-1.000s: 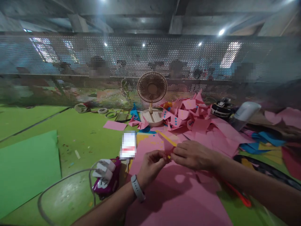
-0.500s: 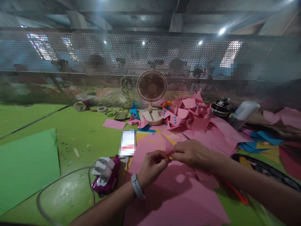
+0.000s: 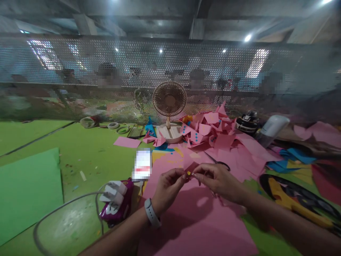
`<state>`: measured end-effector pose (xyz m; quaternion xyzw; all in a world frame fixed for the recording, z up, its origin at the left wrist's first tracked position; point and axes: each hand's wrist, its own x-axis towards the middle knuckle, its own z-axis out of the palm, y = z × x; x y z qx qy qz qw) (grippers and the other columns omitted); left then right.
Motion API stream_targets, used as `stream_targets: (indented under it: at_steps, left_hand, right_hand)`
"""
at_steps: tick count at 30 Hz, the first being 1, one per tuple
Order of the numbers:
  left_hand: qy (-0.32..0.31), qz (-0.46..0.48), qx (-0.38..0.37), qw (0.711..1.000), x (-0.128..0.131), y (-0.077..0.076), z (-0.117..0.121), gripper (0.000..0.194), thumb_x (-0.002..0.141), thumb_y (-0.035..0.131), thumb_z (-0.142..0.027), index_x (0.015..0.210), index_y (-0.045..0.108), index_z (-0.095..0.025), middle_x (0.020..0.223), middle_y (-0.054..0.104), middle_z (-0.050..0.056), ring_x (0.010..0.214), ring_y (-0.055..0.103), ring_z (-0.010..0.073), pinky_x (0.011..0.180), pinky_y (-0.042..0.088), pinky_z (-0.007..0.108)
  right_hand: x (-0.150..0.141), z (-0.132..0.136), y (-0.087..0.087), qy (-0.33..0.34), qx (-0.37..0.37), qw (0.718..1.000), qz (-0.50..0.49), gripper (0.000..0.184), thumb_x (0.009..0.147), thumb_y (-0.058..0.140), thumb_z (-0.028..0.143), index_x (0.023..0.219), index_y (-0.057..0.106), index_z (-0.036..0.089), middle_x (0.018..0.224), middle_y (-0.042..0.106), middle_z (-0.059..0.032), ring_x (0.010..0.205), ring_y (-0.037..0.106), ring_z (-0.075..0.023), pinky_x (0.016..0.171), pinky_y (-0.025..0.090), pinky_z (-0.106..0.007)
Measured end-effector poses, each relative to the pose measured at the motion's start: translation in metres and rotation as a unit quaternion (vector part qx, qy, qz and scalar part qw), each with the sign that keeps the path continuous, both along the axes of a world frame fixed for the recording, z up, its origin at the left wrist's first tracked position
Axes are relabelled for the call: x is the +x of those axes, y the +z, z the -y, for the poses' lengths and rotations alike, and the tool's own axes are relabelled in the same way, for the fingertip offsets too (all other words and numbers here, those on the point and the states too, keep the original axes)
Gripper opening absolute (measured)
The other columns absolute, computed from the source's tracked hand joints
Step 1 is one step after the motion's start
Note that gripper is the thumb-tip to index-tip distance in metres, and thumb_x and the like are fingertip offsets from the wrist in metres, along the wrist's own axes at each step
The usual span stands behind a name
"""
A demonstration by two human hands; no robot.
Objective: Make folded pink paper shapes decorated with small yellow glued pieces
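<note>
Two bare hands [image 3: 169,186] [image 3: 222,182], one tiny yellow piece [image 3: 189,173], one pale grey wristband [image 3: 152,213], one beige round fan [image 3: 169,100], one bright-screened rectangular phone [image 3: 142,164].

perforated see-through screen [image 3: 149,57] | grey ceiling beams [image 3: 197,27] | glowing lights [image 3: 247,37] | green tabletop [image 3: 87,147]

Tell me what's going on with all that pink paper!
A person's left hand and right hand nearly meet above a big pink sheet. A tiny yellow piece shows between them; which hand grips it is hard to tell. Beyond, a pile of pink cutouts sits beside a fan.
</note>
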<state>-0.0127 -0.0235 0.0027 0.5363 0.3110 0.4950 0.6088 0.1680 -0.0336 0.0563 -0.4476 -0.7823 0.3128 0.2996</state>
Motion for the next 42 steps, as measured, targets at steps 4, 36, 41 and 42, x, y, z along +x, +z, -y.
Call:
stream_targets:
  at_steps: [4,36,41,42]
  left_hand:
    - [0.002,0.002,0.001,1.000,0.001,-0.001,0.000,0.018,0.075,0.064,-0.030,0.083,0.066,-0.014,0.082,0.067,0.007,0.081,0.061,0.0182,0.079,0.049,0.033]
    - [0.195,-0.099,0.094,0.971,-0.019,0.008,-0.029,0.018,0.080,0.057,-0.031,0.087,0.065,-0.017,0.095,0.063,0.007,0.089,0.057,0.0173,0.075,0.045,0.027]
    - [0.138,-0.096,0.104,0.980,-0.016,0.007,-0.024,0.017,0.083,0.053,-0.029,0.090,0.062,-0.016,0.097,0.062,0.008,0.089,0.056,0.0172,0.072,0.045,0.027]
    - [0.127,-0.100,0.114,0.980,-0.015,0.007,-0.023,0.016,0.084,0.052,-0.028,0.089,0.062,-0.017,0.099,0.061,0.008,0.089,0.056,0.0172,0.072,0.045,0.027]
  right_hand:
    - [-0.002,0.002,-0.003,-0.016,-0.103,0.993,-0.063,0.023,0.086,0.046,0.034,0.087,0.061,0.017,0.066,0.058,0.0023,0.039,0.044,-0.0051,0.037,0.036,-0.017]
    - [0.028,-0.027,-0.038,-0.018,-0.038,0.991,0.126,0.028,0.087,0.042,0.034,0.078,0.063,0.018,0.077,0.065,-0.0024,0.071,0.058,-0.0169,0.063,0.039,-0.026]
    - [0.023,-0.016,-0.035,-0.036,0.049,0.983,0.173,0.025,0.084,0.048,0.036,0.095,0.062,0.018,0.098,0.063,-0.0082,0.092,0.054,-0.0220,0.080,0.038,-0.033]
    - [0.021,-0.015,-0.031,-0.058,0.073,0.982,0.161,0.025,0.085,0.048,0.035,0.096,0.061,0.017,0.100,0.062,-0.0084,0.095,0.053,-0.0221,0.082,0.037,-0.034]
